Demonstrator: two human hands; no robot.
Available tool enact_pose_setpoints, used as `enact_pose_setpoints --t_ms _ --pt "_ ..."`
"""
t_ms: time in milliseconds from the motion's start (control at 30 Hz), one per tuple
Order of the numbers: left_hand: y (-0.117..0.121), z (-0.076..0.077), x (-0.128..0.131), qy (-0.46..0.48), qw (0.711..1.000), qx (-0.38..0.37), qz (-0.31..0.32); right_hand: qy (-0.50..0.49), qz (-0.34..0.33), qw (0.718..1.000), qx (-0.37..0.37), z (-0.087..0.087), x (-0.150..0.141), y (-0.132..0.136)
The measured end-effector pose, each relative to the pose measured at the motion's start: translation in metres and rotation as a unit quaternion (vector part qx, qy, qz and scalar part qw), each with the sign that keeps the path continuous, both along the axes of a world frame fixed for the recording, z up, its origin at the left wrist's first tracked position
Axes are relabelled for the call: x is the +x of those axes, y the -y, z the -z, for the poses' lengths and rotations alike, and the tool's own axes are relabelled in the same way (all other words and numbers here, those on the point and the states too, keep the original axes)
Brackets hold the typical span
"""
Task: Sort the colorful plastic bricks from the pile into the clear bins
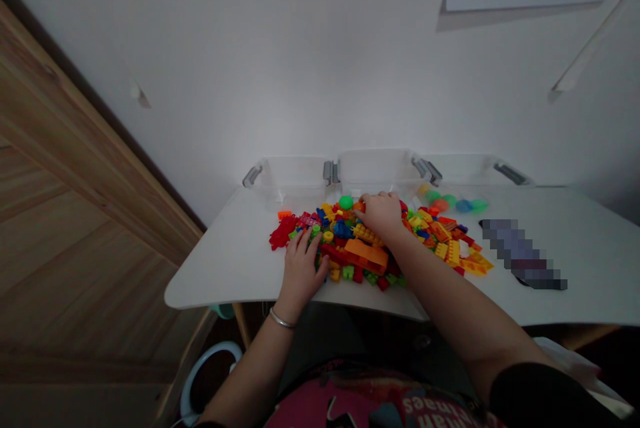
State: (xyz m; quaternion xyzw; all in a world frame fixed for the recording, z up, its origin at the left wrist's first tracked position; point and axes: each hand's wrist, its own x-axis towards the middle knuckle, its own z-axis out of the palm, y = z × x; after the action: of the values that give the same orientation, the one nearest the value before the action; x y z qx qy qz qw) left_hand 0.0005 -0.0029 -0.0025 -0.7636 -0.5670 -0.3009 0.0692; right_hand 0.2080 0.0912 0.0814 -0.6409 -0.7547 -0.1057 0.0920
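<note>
- Block pile, mixed colours: mid-table, long side to side, backs up close to the bins, front bricks near the table's front edge
- Left hand: palm down at the pile's near left side, fingers loosely spread, thumb apart from them, nothing clamped that I can see
- Right hand: on the far middle of the pile, fingers curled down by a green round piece; can't tell if they're closed on a brick, undersides hidden
- Right forearm crosses the front edge and cuts over the pile's right half, so side room there is tight
- Three see-through bins in a row along the wall: left bin, middle bin, right bin, grey latches at their ends; they limit reach at the back
- Blurry coloured shapes at the right bin, can't tell inside or in front
- White table: wide strip of top between pile and left edge, rounded corner there
- Right side: dark item, pixelated, lies just beside the pile, more tabletop beyond it
- Wood panel slants past the table's left side
</note>
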Motion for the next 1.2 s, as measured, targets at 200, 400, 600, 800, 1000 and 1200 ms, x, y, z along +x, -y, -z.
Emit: enact_pose_setpoints --t_ms 200,400,600,800,1000,1200 --pt "-0.001 0.002 0.001 0.006 1.000 -0.003 0.002 -0.050 -0.037 0.992 0.106 0.004 0.014 0.012" --pt "-0.002 0.003 0.001 0.009 1.000 -0.001 0.005 -0.147 -0.174 0.932 0.281 -0.007 0.045 0.032" --pt "-0.002 0.004 0.000 0.011 1.000 0.009 0.007 -0.244 -0.014 0.872 0.425 -0.035 0.108 0.019" --pt "-0.001 0.003 0.000 0.015 1.000 0.007 0.005 -0.254 0.167 0.889 0.342 -0.028 0.172 -0.013" --pt "-0.001 0.001 0.001 0.014 1.000 0.002 0.005 -0.265 0.243 0.897 0.258 -0.015 0.196 -0.021" --pt "-0.001 0.002 0.001 0.014 1.000 0.005 0.007 -0.224 0.235 0.927 0.187 -0.010 0.202 -0.028"
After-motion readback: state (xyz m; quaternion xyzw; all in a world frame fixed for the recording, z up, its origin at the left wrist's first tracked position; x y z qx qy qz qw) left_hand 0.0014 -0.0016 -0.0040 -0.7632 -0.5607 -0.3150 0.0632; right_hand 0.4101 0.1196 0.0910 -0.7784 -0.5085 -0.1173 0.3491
